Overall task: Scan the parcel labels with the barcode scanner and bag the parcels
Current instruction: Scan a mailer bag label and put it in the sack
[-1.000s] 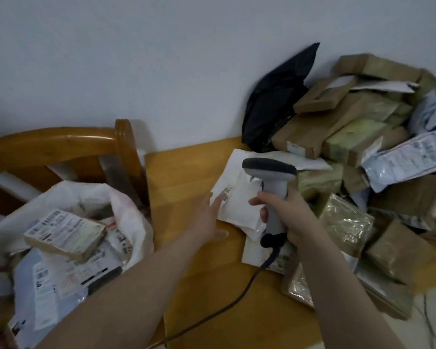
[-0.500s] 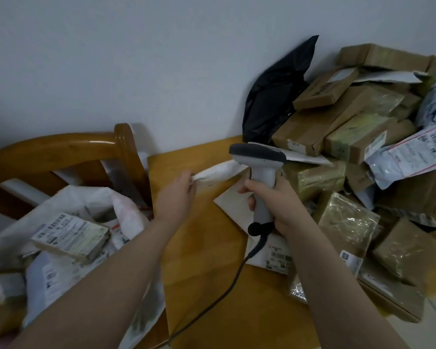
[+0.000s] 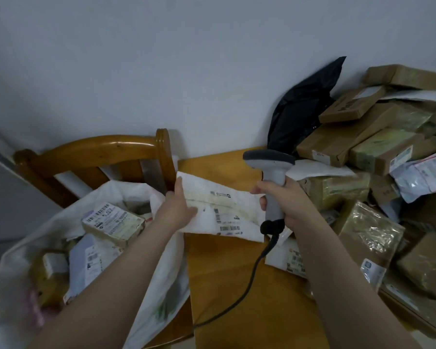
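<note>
Fingers (image 3: 189,211) of the left hand (image 3: 176,205) are grasping the left edge of a white mailer (image 3: 224,210), thumb along its far corner, and are holding it nearly flat over the left edge of the desk (image 3: 224,285) with its printed label (image 3: 228,224) facing up. Fingers (image 3: 258,190) of the right hand (image 3: 287,200) are clenching round the handle of the barcode scanner (image 3: 272,170), which is standing upright just beside the mailer's right edge, its head pointing left. Its cable (image 3: 249,278) is trailing across the desk toward the near edge. Whether this label is being read cannot be told, since no beam is showing. To the left, a white bag (image 3: 161,285) is gaping open just beside the desk, in front of a wooden chair (image 3: 98,149), and is holding several labelled parcels, a small box (image 3: 113,222) lying on top. To the right, a large pile of parcels (image 3: 363,152) is covering the far right of the desk, beside a black bag (image 3: 300,109) leaning on the wall. Judged from this layout, the task is sitting in its early-to-middle part: a few parcels are lying bagged, one is in hand for scanning, and the greater share is waiting.
</note>
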